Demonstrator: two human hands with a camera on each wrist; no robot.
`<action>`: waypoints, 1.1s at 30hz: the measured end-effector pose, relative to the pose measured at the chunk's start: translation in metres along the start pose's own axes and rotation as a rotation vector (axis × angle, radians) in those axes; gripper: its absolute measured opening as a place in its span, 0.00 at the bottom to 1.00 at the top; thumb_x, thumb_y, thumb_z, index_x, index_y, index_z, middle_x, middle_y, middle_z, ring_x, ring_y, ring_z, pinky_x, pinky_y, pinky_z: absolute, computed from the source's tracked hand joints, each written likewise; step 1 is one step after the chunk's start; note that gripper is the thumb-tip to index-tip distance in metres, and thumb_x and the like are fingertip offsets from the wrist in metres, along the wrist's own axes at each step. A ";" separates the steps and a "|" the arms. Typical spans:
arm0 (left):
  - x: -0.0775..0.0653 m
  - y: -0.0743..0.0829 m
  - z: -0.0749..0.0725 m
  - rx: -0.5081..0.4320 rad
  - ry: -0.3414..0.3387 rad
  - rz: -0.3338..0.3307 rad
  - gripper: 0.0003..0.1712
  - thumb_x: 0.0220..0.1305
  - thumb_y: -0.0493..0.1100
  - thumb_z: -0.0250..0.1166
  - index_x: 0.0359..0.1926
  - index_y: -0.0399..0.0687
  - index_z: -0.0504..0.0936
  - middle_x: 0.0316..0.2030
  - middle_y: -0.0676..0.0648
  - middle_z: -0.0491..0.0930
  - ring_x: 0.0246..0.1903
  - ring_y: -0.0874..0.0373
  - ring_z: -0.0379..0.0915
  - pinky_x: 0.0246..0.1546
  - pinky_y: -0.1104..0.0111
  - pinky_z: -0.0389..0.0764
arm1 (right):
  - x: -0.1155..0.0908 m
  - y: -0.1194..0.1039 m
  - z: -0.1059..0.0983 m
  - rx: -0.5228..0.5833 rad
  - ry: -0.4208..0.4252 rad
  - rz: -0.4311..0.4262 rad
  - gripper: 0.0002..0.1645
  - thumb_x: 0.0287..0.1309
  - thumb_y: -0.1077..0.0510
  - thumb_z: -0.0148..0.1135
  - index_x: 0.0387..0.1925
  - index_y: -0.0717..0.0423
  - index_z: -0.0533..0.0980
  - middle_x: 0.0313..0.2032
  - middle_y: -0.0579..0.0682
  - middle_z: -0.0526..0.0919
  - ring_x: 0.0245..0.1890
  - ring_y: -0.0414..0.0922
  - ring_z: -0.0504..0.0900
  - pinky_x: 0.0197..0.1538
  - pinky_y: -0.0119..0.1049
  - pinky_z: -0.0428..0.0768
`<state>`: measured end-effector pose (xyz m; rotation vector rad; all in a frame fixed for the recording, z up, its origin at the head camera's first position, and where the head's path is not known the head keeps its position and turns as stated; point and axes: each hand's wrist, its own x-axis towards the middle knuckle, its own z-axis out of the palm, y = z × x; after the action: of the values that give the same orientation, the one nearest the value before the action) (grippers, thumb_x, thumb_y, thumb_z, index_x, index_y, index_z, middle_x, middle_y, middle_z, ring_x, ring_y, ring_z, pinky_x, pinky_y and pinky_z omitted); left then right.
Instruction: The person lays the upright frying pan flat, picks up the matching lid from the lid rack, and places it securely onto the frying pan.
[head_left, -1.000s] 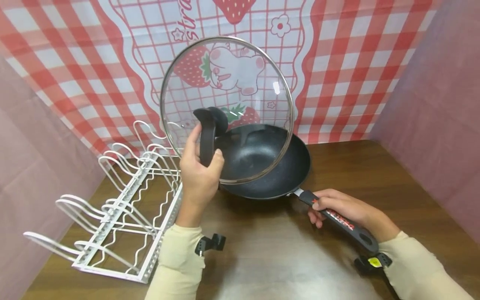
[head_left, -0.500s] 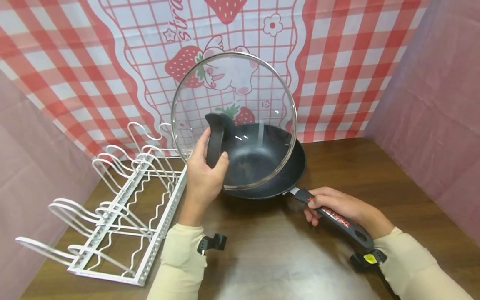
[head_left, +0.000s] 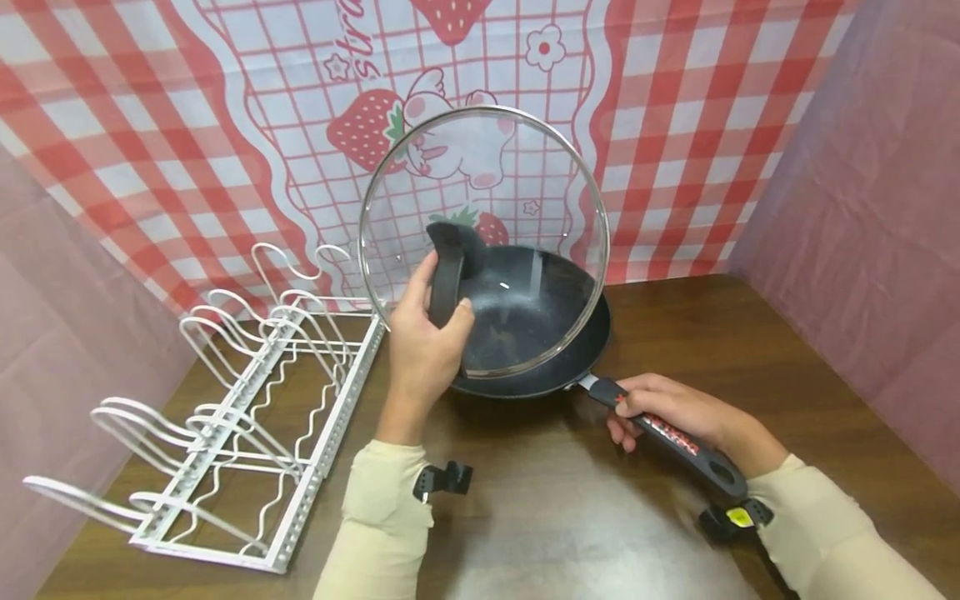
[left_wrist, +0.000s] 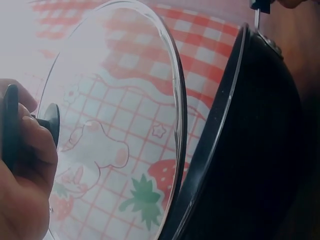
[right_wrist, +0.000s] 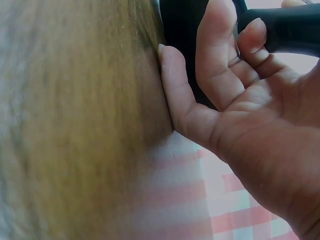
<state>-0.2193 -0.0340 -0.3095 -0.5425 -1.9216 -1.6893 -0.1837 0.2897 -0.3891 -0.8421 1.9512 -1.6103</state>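
White wire rack (head_left: 225, 400) sits idle at far left on the brown wooden surface (head_left: 562, 517). Left hand (head_left: 423, 350) grips the black knob (head_left: 448, 271) of the round glass lid (head_left: 487, 242), tilted nearly upright over the black non-stick wok (head_left: 540, 333). Looks like mid-carry; next, I'd judge, calls for steady wrist rotation. Right hand (head_left: 675, 412) wraps the wok's black handle (head_left: 667, 433), forearm low.

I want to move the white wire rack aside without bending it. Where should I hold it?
Grip the wire rack by its straight perforated side rail, reaching from the right. The thin hoops look springy, while the rail looks stiff and lies clear.
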 end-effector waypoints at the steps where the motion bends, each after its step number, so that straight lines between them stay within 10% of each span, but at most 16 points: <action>1: 0.000 0.001 0.001 0.007 -0.001 -0.007 0.39 0.57 0.34 0.65 0.72 0.43 0.67 0.31 0.42 0.80 0.26 0.57 0.75 0.27 0.67 0.80 | 0.000 -0.001 0.000 0.001 -0.001 -0.001 0.15 0.67 0.66 0.43 0.37 0.70 0.77 0.30 0.70 0.79 0.28 0.53 0.84 0.37 0.40 0.80; 26: 0.003 -0.002 0.019 0.037 -0.051 -0.102 0.39 0.56 0.36 0.64 0.71 0.40 0.68 0.52 0.43 0.82 0.37 0.58 0.79 0.40 0.65 0.82 | -0.002 0.001 -0.001 0.016 -0.004 -0.011 0.15 0.66 0.67 0.42 0.38 0.70 0.77 0.31 0.71 0.79 0.29 0.53 0.84 0.37 0.40 0.81; 33: 0.003 -0.004 0.019 0.083 -0.057 -0.107 0.38 0.55 0.38 0.65 0.70 0.41 0.70 0.42 0.40 0.85 0.31 0.57 0.79 0.35 0.65 0.82 | 0.000 0.000 0.000 0.010 0.001 -0.005 0.15 0.66 0.66 0.43 0.38 0.69 0.77 0.31 0.70 0.79 0.29 0.54 0.84 0.37 0.40 0.80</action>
<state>-0.2263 -0.0157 -0.3123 -0.4690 -2.0848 -1.6673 -0.1838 0.2897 -0.3892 -0.8434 1.9419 -1.6226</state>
